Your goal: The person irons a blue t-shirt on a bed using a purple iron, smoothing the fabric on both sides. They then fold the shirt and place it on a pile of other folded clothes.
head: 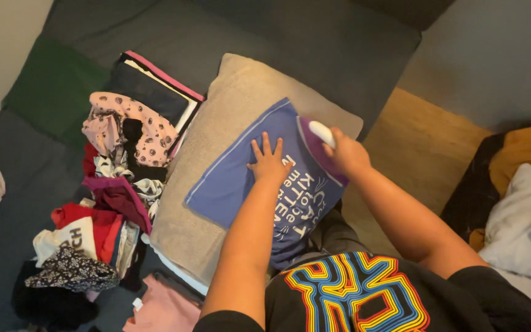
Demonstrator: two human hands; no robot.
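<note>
The person irons one blue T-shirt [247, 178] with white lettering, spread flat over a single beige cushion [228, 98] that lies on a grey sofa [314, 37]. The right hand [346, 152] has its grip closed around the white handle of one purple iron [314, 138], which sits on the shirt's upper right edge. The left hand [267, 161] holds nothing: its fingers are spread wide and the palm presses flat on the cloth just beside the iron. To do this well, it seems wise to keep that flat hand pulling the fabric taut while staying out of the iron's path, to run the iron in slow, even strokes away from the fingers, and to go lightly over the printed lettering, which may mark under heat. The cushion is soft, so light pressure should avoid pressing in new creases. To the left of the cushion lies one loose heap of mixed garments [109, 203]; how many pieces it holds cannot be counted, though a pink spotted piece [124, 123] lies on top and one folded pink item [164, 307] lies at the near edge. On the right rests a second pile of white and mustard cloth [523, 203].
</note>
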